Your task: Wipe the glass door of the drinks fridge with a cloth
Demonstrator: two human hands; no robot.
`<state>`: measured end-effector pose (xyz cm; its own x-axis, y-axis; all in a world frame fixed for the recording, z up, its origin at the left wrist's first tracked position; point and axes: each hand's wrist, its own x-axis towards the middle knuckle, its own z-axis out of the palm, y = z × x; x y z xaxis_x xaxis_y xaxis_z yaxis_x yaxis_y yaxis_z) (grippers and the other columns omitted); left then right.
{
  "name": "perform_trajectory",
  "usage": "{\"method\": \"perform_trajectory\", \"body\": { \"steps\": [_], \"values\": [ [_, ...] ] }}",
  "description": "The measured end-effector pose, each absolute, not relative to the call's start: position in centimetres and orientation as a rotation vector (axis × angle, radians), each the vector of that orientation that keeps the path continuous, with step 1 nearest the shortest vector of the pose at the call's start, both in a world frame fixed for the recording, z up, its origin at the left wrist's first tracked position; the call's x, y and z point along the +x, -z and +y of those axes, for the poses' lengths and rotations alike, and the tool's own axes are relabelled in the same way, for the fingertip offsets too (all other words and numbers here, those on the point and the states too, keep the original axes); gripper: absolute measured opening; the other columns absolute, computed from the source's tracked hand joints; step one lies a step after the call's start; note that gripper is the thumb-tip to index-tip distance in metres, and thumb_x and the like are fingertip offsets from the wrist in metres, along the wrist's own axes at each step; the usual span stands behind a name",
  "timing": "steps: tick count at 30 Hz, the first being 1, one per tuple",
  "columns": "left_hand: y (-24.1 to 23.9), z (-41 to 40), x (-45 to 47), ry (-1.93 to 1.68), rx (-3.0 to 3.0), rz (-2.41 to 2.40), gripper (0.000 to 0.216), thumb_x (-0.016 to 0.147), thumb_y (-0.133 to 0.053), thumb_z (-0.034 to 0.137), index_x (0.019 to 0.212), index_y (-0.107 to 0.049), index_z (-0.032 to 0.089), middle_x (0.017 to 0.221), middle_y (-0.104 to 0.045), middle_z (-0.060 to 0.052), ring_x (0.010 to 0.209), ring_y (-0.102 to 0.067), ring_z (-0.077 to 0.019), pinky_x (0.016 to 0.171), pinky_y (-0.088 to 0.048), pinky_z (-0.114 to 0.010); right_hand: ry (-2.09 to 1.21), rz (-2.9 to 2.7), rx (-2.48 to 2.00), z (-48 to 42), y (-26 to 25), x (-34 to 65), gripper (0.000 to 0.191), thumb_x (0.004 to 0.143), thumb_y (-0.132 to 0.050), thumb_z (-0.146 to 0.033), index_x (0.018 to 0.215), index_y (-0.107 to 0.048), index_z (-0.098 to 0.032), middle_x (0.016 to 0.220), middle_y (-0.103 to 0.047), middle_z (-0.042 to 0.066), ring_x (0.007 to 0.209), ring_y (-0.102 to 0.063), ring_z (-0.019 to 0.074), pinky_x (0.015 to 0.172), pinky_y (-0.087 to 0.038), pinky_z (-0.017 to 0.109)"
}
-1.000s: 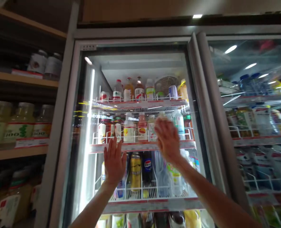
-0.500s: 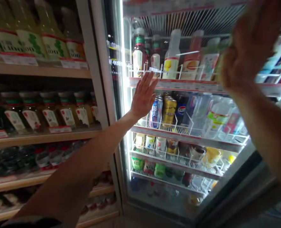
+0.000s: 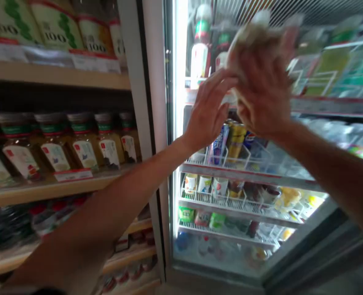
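My left hand [image 3: 207, 110] is raised in front of the lit drinks fridge, its fingers stretched out and nothing in it. Close beside it on the right is my right hand [image 3: 263, 92], blurred by motion, with a pale, crumpled cloth [image 3: 246, 39] bunched in its fingers. The fingertips of my left hand come up to the cloth; whether they touch it I cannot tell. Behind both hands, bottles such as a dark one with a green neck band [image 3: 199, 57] stand on the upper fridge shelf [image 3: 329, 104]. Below them are tall cans [image 3: 236, 141].
On the left, wooden shelves [image 3: 55, 189] hold rows of bottled juice [image 3: 83, 147]. A grey upright frame [image 3: 157, 82] and a bright light strip [image 3: 179, 61] border the fridge. Lower wire shelves [image 3: 227, 203] carry cups and cans. A dark slanted frame [image 3: 304, 246] runs along the lower right.
My right hand has swung from the upper right to the left with the cloth, coming beside my left hand. My left hand stays outstretched. The view has shifted, with the shelves appearing nearer.
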<state>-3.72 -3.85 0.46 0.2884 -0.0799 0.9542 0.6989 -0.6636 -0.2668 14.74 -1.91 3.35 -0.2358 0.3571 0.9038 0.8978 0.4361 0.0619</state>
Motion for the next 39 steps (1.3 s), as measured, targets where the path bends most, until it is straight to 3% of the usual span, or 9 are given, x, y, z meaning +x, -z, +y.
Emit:
{"method": "perform_trajectory", "body": {
  "steps": [5, 10, 15, 18, 23, 27, 30, 34, 39],
  "values": [
    [-1.6, -4.1, -3.0, 1.819, -1.85, -0.316, 0.029, 0.091, -0.036, 0.024, 0.118, -0.044, 0.018, 0.128, -0.049, -0.011, 0.125, -0.042, -0.0163, 0.104, -0.036, -0.04, 1.16, -1.377, -0.988, -3.1, -8.2, 17.1, 0.046, 0.089, -0.035, -0.024, 0.132, -0.043, -0.009, 0.15, -0.024, 0.012, 0.14, -0.014, 0.0271, 0.108, -0.018, 0.055],
    [-1.8, -3.9, 2.6, 1.708, -2.034, -0.311, 0.039, 0.091, -0.033, 0.026, 0.129, -0.036, 0.017, 0.137, -0.041, -0.013, 0.131, -0.033, -0.0181, 0.108, -0.033, -0.041, 1.148, -1.706, -0.838, -2.2, -1.9, 14.0, 0.061, 0.083, -0.043, -0.021, 0.142, -0.027, -0.019, 0.148, -0.029, 0.006, 0.139, -0.018, 0.0216, 0.113, -0.025, 0.044],
    [-1.6, -2.2, 4.6, 1.613, -1.91, -0.467, 0.042, 0.089, -0.039, 0.028, 0.128, -0.041, 0.012, 0.139, -0.04, -0.017, 0.134, -0.028, -0.0238, 0.11, -0.026, -0.049, 1.131, -1.795, -0.638, -3.6, 1.3, 18.7, 0.049, 0.083, -0.044, -0.022, 0.132, -0.043, -0.024, 0.14, -0.043, 0.006, 0.135, -0.029, 0.0203, 0.11, -0.028, 0.045],
    [-3.2, -1.0, 2.1, 1.602, -1.672, -0.634, 0.038, 0.086, -0.045, 0.028, 0.122, -0.048, 0.015, 0.143, -0.034, -0.016, 0.137, -0.022, -0.0278, 0.11, -0.019, -0.055, 1.168, -1.547, -0.786, -4.2, 0.5, 25.2, 0.039, 0.086, -0.042, -0.021, 0.124, -0.051, -0.025, 0.142, -0.041, 0.006, 0.135, -0.03, 0.0224, 0.107, -0.029, 0.049],
    [-5.0, -0.7, 2.2, 1.584, -1.529, -0.751, 0.037, 0.083, -0.049, 0.029, 0.118, -0.052, 0.015, 0.144, -0.032, -0.015, 0.138, -0.012, -0.0329, 0.109, -0.012, -0.06, 1.143, -1.261, -1.012, -2.4, 1.1, 30.3, 0.05, 0.087, -0.04, -0.024, 0.137, -0.035, -0.024, 0.149, -0.026, 0.01, 0.139, -0.021, 0.0276, 0.106, -0.025, 0.054],
    [-3.0, -1.4, 8.4, 1.323, -1.79, -0.517, 0.03, 0.082, -0.051, 0.041, 0.099, -0.056, 0.017, 0.135, -0.046, -0.013, 0.136, -0.024, -0.0289, 0.11, -0.018, -0.056, 1.122, -1.24, -0.983, -1.6, 2.3, 29.5, 0.059, 0.087, -0.042, -0.027, 0.143, -0.023, -0.024, 0.151, -0.021, 0.012, 0.139, -0.018, 0.0289, 0.107, -0.022, 0.054],
    [-2.4, -1.5, 9.5, 1.331, -1.816, -0.46, 0.013, 0.084, -0.047, 0.029, 0.085, -0.055, 0.019, 0.129, -0.052, -0.009, 0.131, -0.033, -0.0224, 0.11, -0.025, -0.05, 1.105, -1.272, -0.943, -1.8, 2.4, 29.2, 0.058, 0.087, -0.042, -0.026, 0.142, -0.024, -0.026, 0.151, -0.022, 0.01, 0.139, -0.02, 0.0282, 0.107, -0.023, 0.053],
    [-4.6, -1.2, 3.8, 1.428, -1.709, -0.538, 0.026, 0.081, -0.04, 0.016, 0.103, -0.053, 0.018, 0.139, -0.038, -0.012, 0.135, -0.026, -0.0199, 0.108, -0.031, -0.043, 1.07, -1.304, -0.923, -2.1, 2.3, 29.5, 0.058, 0.086, -0.043, -0.024, 0.141, -0.026, -0.026, 0.15, -0.023, 0.009, 0.139, -0.019, 0.0271, 0.108, -0.021, 0.051],
    [-6.9, 0.0, 2.1, 1.759, -1.307, -0.787, 0.052, 0.083, -0.042, 0.02, 0.132, -0.033, 0.007, 0.15, -0.011, -0.02, 0.14, 0.0, -0.0301, 0.113, -0.009, -0.053, 1.062, -1.299, -0.918, -2.0, 2.5, 29.3, 0.058, 0.085, -0.044, -0.024, 0.14, -0.028, -0.025, 0.15, -0.025, 0.009, 0.139, -0.02, 0.027, 0.108, -0.021, 0.051]
  ]
}}
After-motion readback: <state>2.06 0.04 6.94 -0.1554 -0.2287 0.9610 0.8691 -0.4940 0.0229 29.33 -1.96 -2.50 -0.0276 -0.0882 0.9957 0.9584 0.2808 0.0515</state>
